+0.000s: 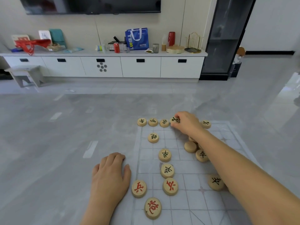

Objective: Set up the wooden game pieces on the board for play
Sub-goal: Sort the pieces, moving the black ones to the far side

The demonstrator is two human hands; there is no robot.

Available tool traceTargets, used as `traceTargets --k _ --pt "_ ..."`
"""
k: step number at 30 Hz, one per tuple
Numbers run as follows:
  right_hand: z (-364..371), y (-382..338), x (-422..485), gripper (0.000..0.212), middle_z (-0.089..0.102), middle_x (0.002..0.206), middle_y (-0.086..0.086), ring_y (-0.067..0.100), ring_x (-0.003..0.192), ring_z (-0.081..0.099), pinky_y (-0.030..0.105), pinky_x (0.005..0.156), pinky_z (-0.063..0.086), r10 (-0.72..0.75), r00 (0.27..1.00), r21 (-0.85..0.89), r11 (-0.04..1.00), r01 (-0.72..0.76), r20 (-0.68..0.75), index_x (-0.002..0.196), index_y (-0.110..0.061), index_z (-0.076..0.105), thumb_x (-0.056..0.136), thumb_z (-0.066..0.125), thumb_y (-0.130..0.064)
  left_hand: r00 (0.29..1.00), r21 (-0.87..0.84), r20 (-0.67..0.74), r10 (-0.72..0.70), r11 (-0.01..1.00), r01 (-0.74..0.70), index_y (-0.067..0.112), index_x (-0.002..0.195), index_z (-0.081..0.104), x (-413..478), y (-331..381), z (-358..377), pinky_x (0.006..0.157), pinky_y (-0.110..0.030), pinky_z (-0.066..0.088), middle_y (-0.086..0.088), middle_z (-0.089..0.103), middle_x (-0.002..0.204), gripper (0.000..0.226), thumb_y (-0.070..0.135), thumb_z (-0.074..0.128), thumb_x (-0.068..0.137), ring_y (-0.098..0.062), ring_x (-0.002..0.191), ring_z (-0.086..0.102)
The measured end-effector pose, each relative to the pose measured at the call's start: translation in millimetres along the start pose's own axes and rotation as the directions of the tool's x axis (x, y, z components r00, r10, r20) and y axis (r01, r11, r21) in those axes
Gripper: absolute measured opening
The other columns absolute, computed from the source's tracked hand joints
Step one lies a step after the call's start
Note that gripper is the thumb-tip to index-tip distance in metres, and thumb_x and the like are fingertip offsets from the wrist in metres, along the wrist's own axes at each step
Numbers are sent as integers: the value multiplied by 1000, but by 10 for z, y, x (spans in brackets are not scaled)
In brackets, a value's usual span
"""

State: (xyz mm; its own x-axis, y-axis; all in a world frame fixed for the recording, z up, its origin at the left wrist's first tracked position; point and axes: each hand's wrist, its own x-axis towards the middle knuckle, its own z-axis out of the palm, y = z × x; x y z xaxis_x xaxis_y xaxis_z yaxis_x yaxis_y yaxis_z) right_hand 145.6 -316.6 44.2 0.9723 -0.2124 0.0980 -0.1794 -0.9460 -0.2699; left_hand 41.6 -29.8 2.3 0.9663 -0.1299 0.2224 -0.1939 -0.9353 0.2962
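Left hand (110, 172) lies palm down on the floor (48, 159), just beside the board's left edge. Its fingers are loosely bent and hold nothing.

Board (186, 200): thin pale sheet with a faint grid; near edge cut off by the frame.

Pieces are round light-wood discs with painted characters.
- Red pieces (139, 188): three, near left corner.
- Black column (164, 155): three, up the middle; a fourth black disc up and left of it.
- Far row (153, 122): three black discs side by side on the far edge; characters hard to read.

Right hand (186, 122) is at that row's right end, fingers pinching the held piece (175, 120). It is black-marked and tilted; can't tell if it touches the board.

Pile (190, 146) is partly under the right forearm, so the count is unclear. One disc there shows a blank face.
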Motion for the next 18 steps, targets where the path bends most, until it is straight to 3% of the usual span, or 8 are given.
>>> traceTargets --k 3,7,10,13,15,18 --pt "94 8 91 39 57 118 7 26 104 55 37 84 46 -18 999 -53 998 20 43 117 -16 58 86 60 -39 1000 0 1 0 1000 0 28 114 56 9 -8 3 92 -31 35 12 56 116 41 45 32 85 -13 108 51" --pt "-47 188 35 64 51 129 4 23 113 52 40 95 45 51 997 241 969 -64 60 138 -19 42 82 66 -39 1000 2 8 6 1000 -6 27 115 55 8 -22 11 92 -32 35 11 55 117 39 43 35 86 -13 108 50" --pt "-262 431 -77 52 57 114 1 17 101 55 29 84 43 128 992 388 914 -119 3 128 -18 52 82 68 -37 1000 3 -2 5 1000 -5 25 113 57 5 -25 9 91 -33 36 10 57 116 37 41 37 86 -15 107 52" --pt "-434 631 -305 22 64 94 -3 18 91 60 29 81 47 78 994 409 907 -101 72 100 -24 66 80 71 -33 1000 -1 16 -14 1000 14 24 115 56 12 -21 7 93 -35 35 8 56 118 30 37 45 90 -16 109 51" --pt "-503 703 -510 10 66 87 -8 13 87 62 29 81 49 14 989 378 923 -68 144 87 -29 68 79 73 -30 999 2 21 -24 1000 24 24 116 56 12 -14 0 94 -36 35 7 56 119 30 36 47 90 -17 110 50" --pt "-537 785 -761 5 57 79 -19 6 77 55 17 64 40 -46 986 204 979 12 161 88 -27 68 83 68 -27 999 6 21 -30 1000 30 24 115 56 11 3 -9 93 -36 35 7 57 118 30 35 47 89 -18 110 50"
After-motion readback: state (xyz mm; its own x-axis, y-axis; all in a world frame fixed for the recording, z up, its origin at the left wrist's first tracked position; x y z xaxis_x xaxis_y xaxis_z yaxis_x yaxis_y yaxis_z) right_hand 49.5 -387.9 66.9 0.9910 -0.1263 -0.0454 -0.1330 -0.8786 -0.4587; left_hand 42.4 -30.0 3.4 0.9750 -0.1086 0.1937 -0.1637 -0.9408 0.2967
